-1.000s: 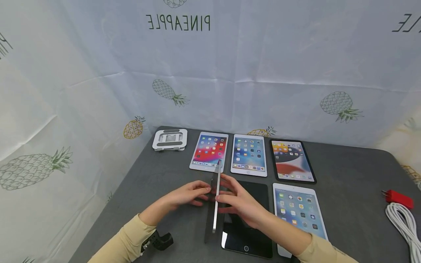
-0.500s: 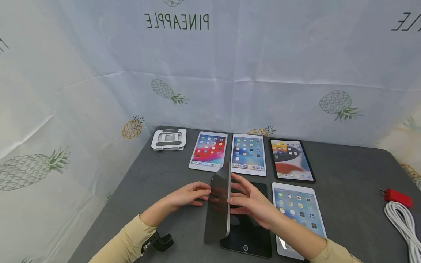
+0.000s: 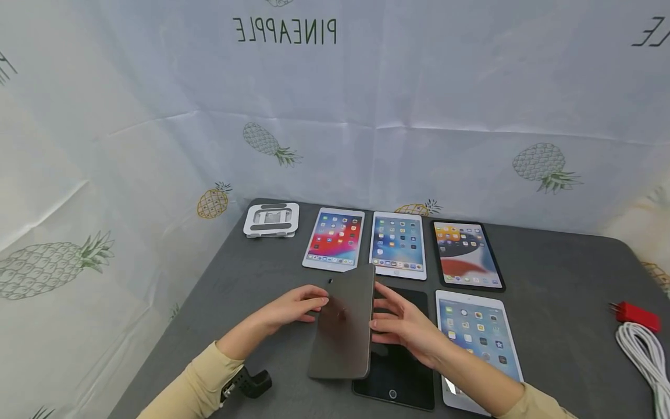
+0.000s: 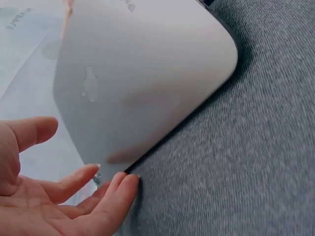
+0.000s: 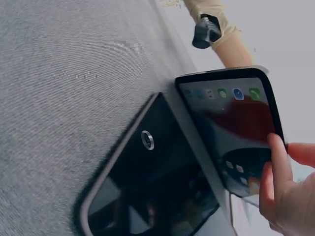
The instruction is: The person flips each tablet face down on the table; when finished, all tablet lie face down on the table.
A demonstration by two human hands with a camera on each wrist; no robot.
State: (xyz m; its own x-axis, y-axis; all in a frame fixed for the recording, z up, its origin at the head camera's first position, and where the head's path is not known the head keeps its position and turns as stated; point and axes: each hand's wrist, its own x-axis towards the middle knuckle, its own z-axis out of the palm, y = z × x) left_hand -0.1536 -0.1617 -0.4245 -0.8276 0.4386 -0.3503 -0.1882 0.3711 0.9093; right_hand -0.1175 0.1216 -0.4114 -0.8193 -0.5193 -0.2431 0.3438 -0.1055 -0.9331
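Grey tablet (image 3: 342,323) held tilted, back side up, over the grey table (image 3: 251,291), its lower left edge down near the cloth and its right edge raised above the dark tablet (image 3: 398,372). In the right wrist view, lit screen facing down toward that dark tablet, whose home button shows.

Left hand (image 3: 295,307) at the tablet's left edge, fingers nearly straight and relaxed, fingertips (image 4: 125,184) touching the edge low by the table; no curl around it. Right hand (image 3: 405,326) at the right edge, fingers (image 5: 278,167) laid against the screen side, thumb apart; supporting more than clamping, though a full grip cannot be ruled out from these views.

Beyond the raised top edge, 3 lit tablets (image 3: 398,245) in a row, just apart from each other. A 4th lit tablet (image 3: 478,340) just right of the dark one. White stand (image 3: 271,220) at the far left corner.

Open cloth to the left of the left hand, out to the table edge. Red plug (image 3: 635,315) and white cable (image 3: 646,361) well apart at the right.
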